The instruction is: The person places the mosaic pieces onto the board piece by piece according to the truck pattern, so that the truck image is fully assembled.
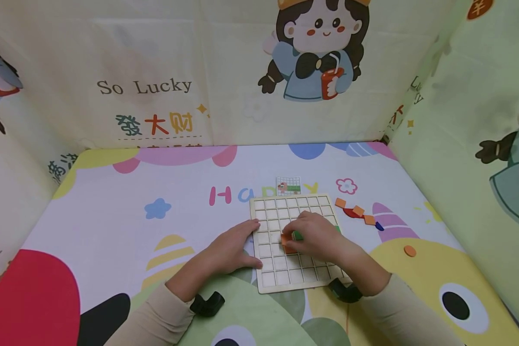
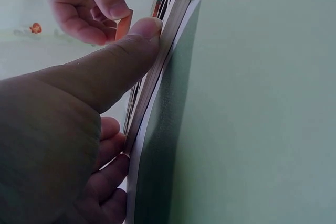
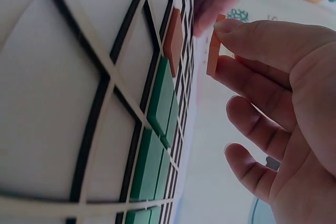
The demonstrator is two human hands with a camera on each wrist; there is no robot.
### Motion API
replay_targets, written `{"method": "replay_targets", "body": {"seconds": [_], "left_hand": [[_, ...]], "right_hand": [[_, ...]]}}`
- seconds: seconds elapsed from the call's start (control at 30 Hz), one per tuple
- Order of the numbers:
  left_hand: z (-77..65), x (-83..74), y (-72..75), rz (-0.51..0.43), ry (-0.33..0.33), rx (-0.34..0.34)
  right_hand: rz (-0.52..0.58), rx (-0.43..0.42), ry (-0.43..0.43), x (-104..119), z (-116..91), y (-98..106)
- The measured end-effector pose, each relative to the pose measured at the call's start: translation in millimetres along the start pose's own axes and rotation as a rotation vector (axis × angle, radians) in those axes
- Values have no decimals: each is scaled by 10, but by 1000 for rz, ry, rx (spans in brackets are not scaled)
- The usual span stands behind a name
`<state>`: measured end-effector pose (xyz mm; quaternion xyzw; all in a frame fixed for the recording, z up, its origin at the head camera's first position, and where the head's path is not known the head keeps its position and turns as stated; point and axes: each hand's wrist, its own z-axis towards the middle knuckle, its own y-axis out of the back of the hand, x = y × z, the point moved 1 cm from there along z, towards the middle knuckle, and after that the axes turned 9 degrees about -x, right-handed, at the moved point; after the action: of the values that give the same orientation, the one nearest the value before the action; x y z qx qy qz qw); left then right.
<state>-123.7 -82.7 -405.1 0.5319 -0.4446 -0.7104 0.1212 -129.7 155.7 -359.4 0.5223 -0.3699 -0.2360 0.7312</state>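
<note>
A square wooden grid board (image 1: 269, 278) lies on the printed tablecloth. My left hand (image 1: 231, 247) rests at its left edge, with the thumb (image 2: 134, 45) and fingers spread along the rim. Over the board, my right hand (image 1: 315, 235) pinches a thin orange tile (image 3: 213, 51) between thumb and index finger, raised above the grid. Another orange tile (image 3: 174, 38) sits in a grid cell beside several green tiles (image 3: 163, 98). In the head view the right hand covers part of the green row.
A small picture card (image 1: 288, 185) lies behind the board. To the right are loose orange tiles (image 1: 358, 211), a red piece (image 1: 351, 213) and a dark blue piece (image 1: 379, 226). A round orange piece (image 1: 410, 251) lies farther right. Printed cloth walls (image 1: 225, 72) stand around the table.
</note>
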Motion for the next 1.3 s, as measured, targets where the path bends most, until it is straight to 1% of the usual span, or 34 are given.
{"method": "replay_targets", "body": {"seconds": [0.2,0.4,0.73,0.9,1.3], "left_hand": [[6,-1,-5,13,-2,-1],[6,0,-2,16,0,-1],[3,-4,2,1,-2,-4],[3,-5,3,1,2,-2],[4,-4,7,10,3,4]], "right_hand": [[43,2,31,39,14,-46],[45,5,62,76,33,-103],[33,42,53,125,47,-133],[29,42,65,122,42,-151],[10,38,55,137,48,-167]]}}
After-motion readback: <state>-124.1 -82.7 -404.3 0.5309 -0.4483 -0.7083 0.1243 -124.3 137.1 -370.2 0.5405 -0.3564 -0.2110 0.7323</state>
